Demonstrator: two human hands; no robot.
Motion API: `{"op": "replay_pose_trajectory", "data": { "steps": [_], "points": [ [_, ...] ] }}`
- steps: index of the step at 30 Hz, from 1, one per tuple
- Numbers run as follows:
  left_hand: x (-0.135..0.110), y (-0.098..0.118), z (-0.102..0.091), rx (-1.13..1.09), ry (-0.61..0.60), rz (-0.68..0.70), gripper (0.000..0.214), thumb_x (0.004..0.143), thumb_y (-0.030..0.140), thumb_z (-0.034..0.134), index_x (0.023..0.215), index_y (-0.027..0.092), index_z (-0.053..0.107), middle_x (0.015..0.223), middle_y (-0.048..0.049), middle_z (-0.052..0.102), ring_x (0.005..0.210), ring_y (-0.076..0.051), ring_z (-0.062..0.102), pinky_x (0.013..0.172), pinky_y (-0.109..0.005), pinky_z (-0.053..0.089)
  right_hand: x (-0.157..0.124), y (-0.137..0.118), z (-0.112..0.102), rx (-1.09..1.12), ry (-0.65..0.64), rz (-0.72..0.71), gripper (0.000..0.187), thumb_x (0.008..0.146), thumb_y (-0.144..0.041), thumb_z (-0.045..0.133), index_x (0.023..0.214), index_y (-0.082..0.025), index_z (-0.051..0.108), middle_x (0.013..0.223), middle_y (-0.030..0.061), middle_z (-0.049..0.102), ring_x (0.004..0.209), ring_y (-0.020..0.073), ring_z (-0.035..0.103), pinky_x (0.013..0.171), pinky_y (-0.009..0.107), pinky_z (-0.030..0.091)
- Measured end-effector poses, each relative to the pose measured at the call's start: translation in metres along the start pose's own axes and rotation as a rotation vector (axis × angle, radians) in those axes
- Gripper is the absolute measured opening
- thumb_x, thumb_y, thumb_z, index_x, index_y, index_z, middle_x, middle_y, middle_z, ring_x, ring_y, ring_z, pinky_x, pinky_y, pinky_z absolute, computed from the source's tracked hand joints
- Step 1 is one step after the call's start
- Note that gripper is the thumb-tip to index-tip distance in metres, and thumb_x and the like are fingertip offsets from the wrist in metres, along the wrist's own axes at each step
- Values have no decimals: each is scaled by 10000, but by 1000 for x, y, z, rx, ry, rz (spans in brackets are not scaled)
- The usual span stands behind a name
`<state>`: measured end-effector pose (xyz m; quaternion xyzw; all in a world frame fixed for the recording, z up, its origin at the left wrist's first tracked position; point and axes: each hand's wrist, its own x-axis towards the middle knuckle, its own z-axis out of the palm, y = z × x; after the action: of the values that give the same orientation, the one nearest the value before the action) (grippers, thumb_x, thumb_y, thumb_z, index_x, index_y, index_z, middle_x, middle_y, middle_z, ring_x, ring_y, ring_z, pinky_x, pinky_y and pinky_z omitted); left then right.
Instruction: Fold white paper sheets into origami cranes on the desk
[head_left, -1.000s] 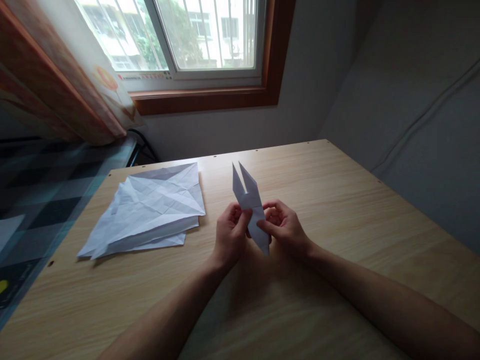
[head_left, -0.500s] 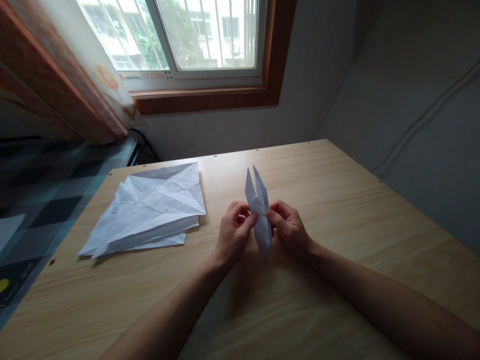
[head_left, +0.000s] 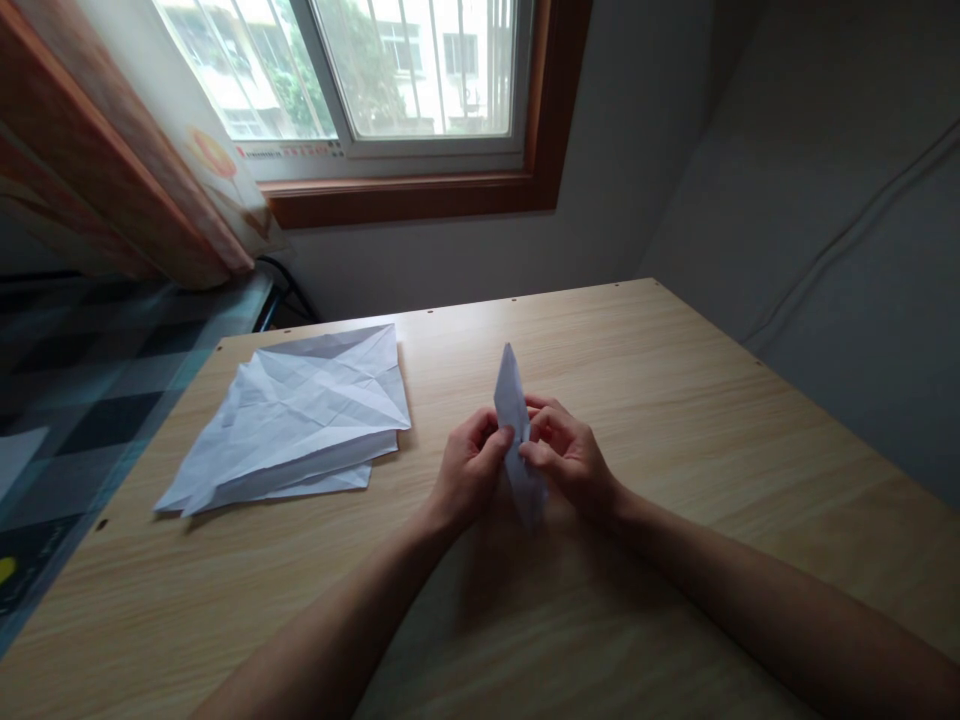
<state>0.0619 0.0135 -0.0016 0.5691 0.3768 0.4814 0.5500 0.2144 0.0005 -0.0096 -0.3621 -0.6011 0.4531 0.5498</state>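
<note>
A piece of folded white paper (head_left: 511, 390) stands on edge between my hands, over the middle of the table, with a narrow point at its top. My left hand (head_left: 475, 462) pinches it from the left, thumb on the side facing me. From the right, my right hand (head_left: 574, 455) has its thumb and fingers closed on the paper's right edge. The lower end of the paper is blurred, and the fingertips behind it are hidden.
To the left, a stack of creased white paper sheets (head_left: 322, 400) lies on the wooden table (head_left: 712, 420). A checked cloth surface (head_left: 150, 330) adjoins the table's left side. Beyond are a curtain (head_left: 135, 150) and a window (head_left: 435, 70). A cable (head_left: 840, 240) runs along the right wall.
Two separate points stood up at the top of the folded paper; now one flat point shows. My right hand has shifted its fingers, the thumb moving slightly left and down. My left hand stays nearly still.
</note>
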Motion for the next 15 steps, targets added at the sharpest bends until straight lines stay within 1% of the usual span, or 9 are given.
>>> {"op": "replay_pose_trajectory", "data": {
  "steps": [2, 4, 5, 7, 9, 11, 13, 15],
  "points": [
    [0, 1, 0, -38, 5, -3, 202, 790, 357, 642, 806, 157, 620, 753, -16, 640, 719, -157, 579, 685, -267, 448, 1, 1, 1, 87, 5, 65, 148, 748, -264, 646, 685, -201, 527, 1059, 63, 634, 976, 226, 609, 799, 347, 514],
    [0, 1, 1, -100, 17, -29, 220, 774, 361, 671, 836, 164, 597, 742, -14, 647, 694, -150, 587, 642, -253, 446, 2, 3, 0, 153, 51, 122, 116, 738, -253, 628, 721, -204, 525, 873, 30, 639, 772, 177, 605, 688, 307, 505],
    [-1, 1, 1, -134, 24, -48, 248, 763, 369, 690, 858, 170, 577, 731, -10, 649, 665, -141, 586, 607, -241, 440, 3, 4, -1, 167, 85, 138, 108, 727, -245, 630, 750, -205, 531, 805, 13, 624, 721, 164, 591, 661, 295, 495],
    [-1, 1, 2, -182, 32, -91, 325, 740, 377, 725, 918, 187, 530, 701, 7, 647, 587, -119, 573, 542, -215, 419, 5, 6, -2, 181, 143, 158, 171, 699, -231, 651, 817, -213, 528, 762, -6, 613, 702, 156, 588, 644, 282, 484],
    [-2, 2, 3, -209, 38, -122, 403, 727, 370, 745, 985, 205, 485, 665, 32, 635, 522, -103, 556, 500, -199, 404, 7, 8, -2, 210, 155, 181, 273, 681, -238, 685, 873, -228, 492, 777, -16, 627, 709, 157, 608, 645, 282, 490],
    [-2, 2, 4, -236, 68, -123, 436, 726, 356, 749, 1012, 217, 451, 638, 53, 617, 497, -101, 557, 484, -193, 406, 8, 8, -1, 245, 154, 206, 349, 685, -263, 712, 914, -243, 450, 793, -28, 633, 681, 148, 618, 611, 270, 489],
    [-2, 2, 4, -256, 107, -110, 423, 737, 344, 740, 1004, 221, 435, 628, 61, 610, 494, -103, 566, 482, -194, 418, 7, 7, 0, 261, 135, 226, 396, 701, -290, 726, 963, -250, 432, 837, -23, 639, 668, 140, 622, 575, 255, 485],
    [-2, 2, 5, -259, 148, -94, 403, 749, 324, 730, 1003, 222, 434, 633, 61, 615, 496, -105, 573, 485, -199, 432, 5, 5, 3, 261, 93, 237, 449, 705, -298, 739, 1020, -257, 422, 896, -10, 640, 698, 144, 633, 589, 262, 500]
  ]
}}
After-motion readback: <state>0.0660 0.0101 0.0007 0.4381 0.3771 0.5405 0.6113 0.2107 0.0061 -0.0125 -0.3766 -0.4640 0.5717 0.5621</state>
